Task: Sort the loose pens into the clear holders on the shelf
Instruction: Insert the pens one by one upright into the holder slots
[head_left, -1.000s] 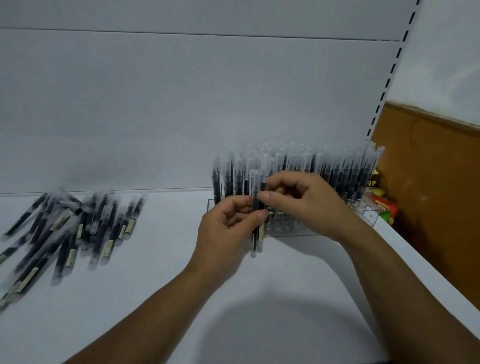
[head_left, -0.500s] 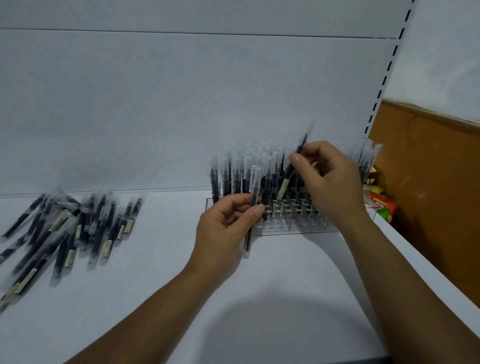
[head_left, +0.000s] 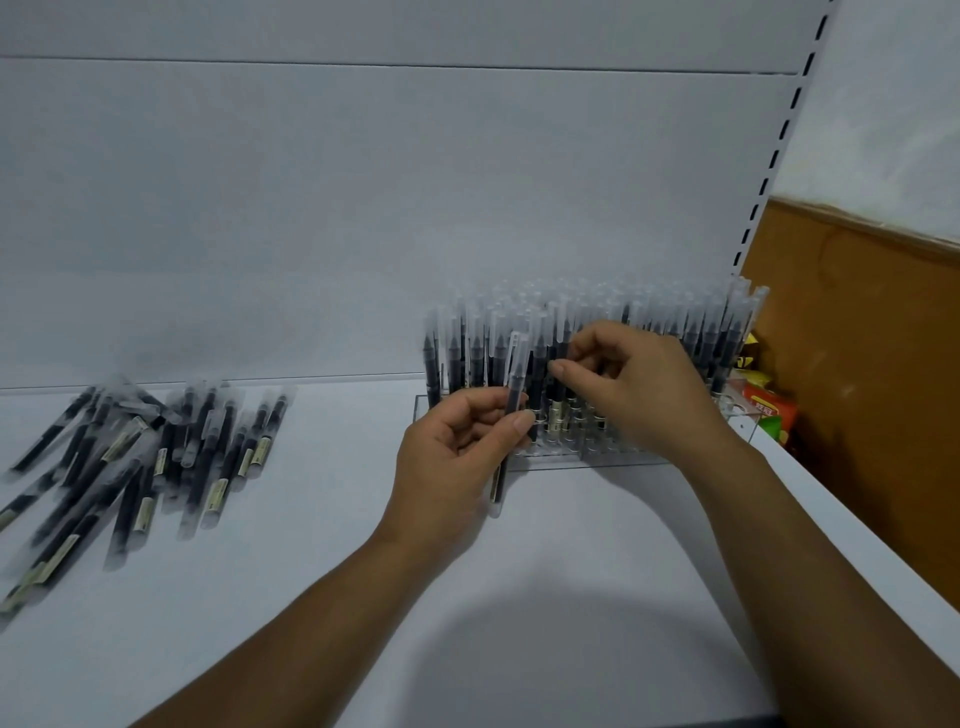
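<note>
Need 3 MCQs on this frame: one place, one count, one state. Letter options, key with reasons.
1. Where does the loose pen pile lie?
A. left on the shelf
B. inside the clear holder
C. behind the right hand

2. How many pens does the left hand hold?
A. none
B. one
C. five

3. The pens in the clear holder stand:
A. flat
B. upright
C. upside down on their caps

Key: 1 A, pile lies far left of the holder. 2 B, a single pen pinched in its fingers. 3 B, caps point up in rows.

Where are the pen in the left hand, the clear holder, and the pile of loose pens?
pen in the left hand (head_left: 515, 387): head view, upper barrel above the thumb.
clear holder (head_left: 597, 460): head view, front wall.
pile of loose pens (head_left: 130, 457): head view, middle of the heap.
</note>
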